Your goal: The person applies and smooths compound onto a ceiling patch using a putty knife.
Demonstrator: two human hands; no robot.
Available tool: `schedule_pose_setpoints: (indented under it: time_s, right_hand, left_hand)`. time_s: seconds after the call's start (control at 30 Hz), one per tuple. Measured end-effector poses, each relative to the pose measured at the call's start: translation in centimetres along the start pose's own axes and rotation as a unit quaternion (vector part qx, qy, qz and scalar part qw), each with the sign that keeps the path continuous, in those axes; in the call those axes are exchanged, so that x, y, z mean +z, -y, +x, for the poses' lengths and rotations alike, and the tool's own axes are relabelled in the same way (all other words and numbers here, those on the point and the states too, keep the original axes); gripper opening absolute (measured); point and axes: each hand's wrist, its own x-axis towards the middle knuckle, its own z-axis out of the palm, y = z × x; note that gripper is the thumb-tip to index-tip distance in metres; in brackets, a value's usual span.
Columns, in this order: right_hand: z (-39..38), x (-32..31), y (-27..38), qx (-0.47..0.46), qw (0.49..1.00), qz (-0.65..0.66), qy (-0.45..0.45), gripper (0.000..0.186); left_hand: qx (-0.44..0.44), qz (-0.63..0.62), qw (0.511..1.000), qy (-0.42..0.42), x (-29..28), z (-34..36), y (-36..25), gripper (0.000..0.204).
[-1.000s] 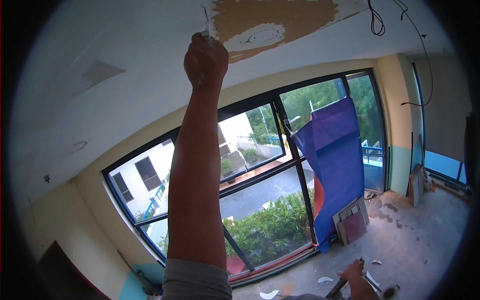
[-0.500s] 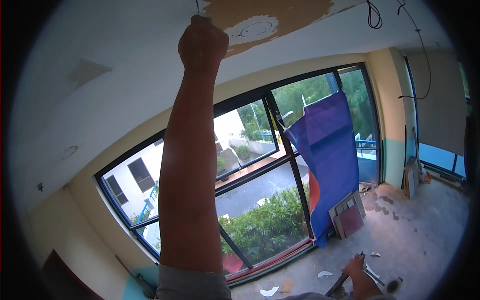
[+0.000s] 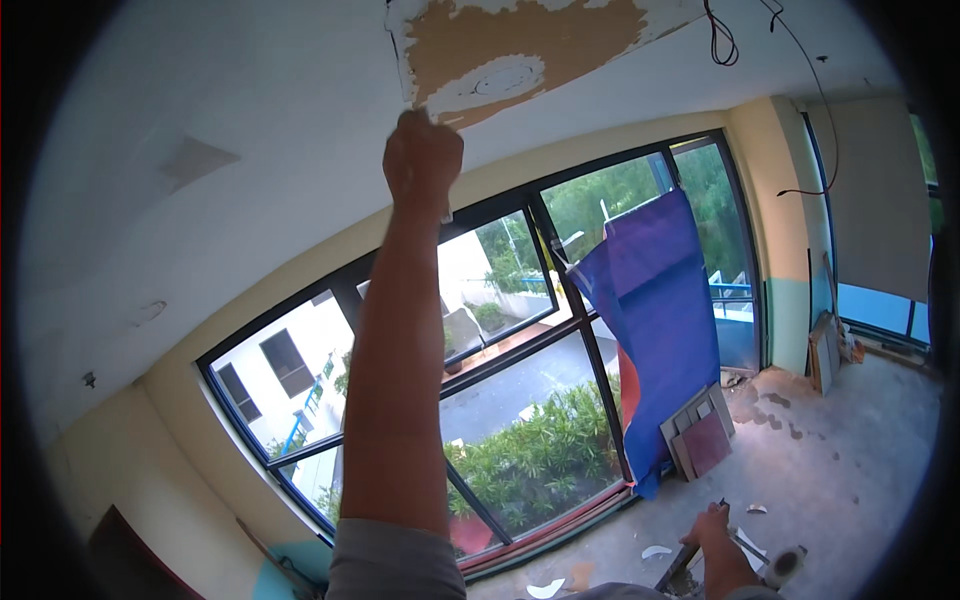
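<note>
My left arm is raised, its hand (image 3: 422, 160) closed in a fist just below the ceiling, at the near corner of a bare brown patch (image 3: 440, 50) edged with ragged white. A small pale bit shows above the fist and another by the wrist; what the fingers hold is mostly hidden. A ring-shaped mark (image 3: 508, 75) sits on a white area within the patch. Low on the right, my right hand (image 3: 710, 525) is wrapped round the top of a dark metal frame (image 3: 680, 568) that looks like a stepladder. Beside it is a white roll (image 3: 787, 566).
Dark wires (image 3: 722, 40) hang from the ceiling at right. A large black-framed window (image 3: 590, 350) stands ahead, with a blue-purple sheet (image 3: 665, 310) draped over part of it. Boards (image 3: 703, 440) lean below the sheet. White scraps (image 3: 546, 589) lie on the concrete floor (image 3: 820, 480).
My left fist appears lower in the picture and slightly right, now at the patch's near corner; more of the patch shows. The whole view has shifted slightly. My right hand keeps its grip.
</note>
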Motion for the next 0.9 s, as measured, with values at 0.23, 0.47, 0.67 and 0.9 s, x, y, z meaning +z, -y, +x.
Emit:
schedule_pose_setpoints:
  time_s: [0.23, 0.47, 0.67, 0.9]
  right_hand:
    - [-0.2, -0.5, 0.4, -0.013, 0.999, -0.031, 0.028, 0.089]
    - [1.2, 1.3, 0.1, 0.005, 1.0, -0.031, 0.002, 0.089]
    - [0.4, 0.3, 0.1, -0.02, 0.999, -0.022, 0.014, 0.089]
    - [-0.5, -0.7, 0.4, -0.012, 0.999, -0.029, 0.027, 0.086]
  left_hand:
    - [0.068, -0.076, 0.99, -0.099, -1.3, 0.4, 0.7, 0.027]
    - [0.066, -0.033, 0.986, -0.15, -0.8, 2.1, -0.6, 0.027]
    - [0.057, -0.027, 0.985, -0.162, -0.5, 2.9, -1.0, 0.029]
    - [0.04, 0.006, 0.995, -0.096, -0.2, 3.6, -1.8, 0.028]
